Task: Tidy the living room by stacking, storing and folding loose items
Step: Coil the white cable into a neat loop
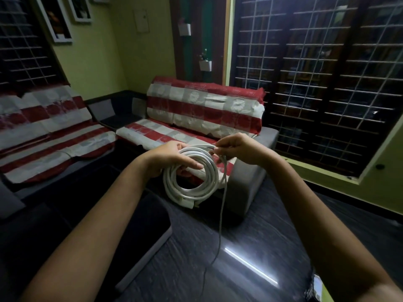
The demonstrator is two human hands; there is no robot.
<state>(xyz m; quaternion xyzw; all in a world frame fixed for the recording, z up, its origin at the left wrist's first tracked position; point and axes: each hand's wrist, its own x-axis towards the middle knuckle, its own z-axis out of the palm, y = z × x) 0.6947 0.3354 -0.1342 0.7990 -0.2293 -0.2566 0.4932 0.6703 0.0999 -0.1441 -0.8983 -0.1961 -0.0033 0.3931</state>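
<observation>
White power cable, wound into a coil of several turns and held in mid-air in front of the right-hand sofa. I read the left hand as the coil's support: its fingers curl through the loops and grip the bundle at its upper left. The right hand pinches the cable at the coil's top right, where the newest turn meets the rest. A white plug hangs at the bottom of the coil. From the right hand a loose tail drops straight down to the dark, glossy floor (its far end runs out of view near the lower edge, so I cannot tell how much remains). Progress, as I judge it: most of the cable is already coiled; the trailing length has yet to be wound on, and the finished coil has yet to be stored. Both sofas carry red-and-white striped covers lying flat; a dark cushioned seat stands at lower left; grilled windows fill the right wall.
</observation>
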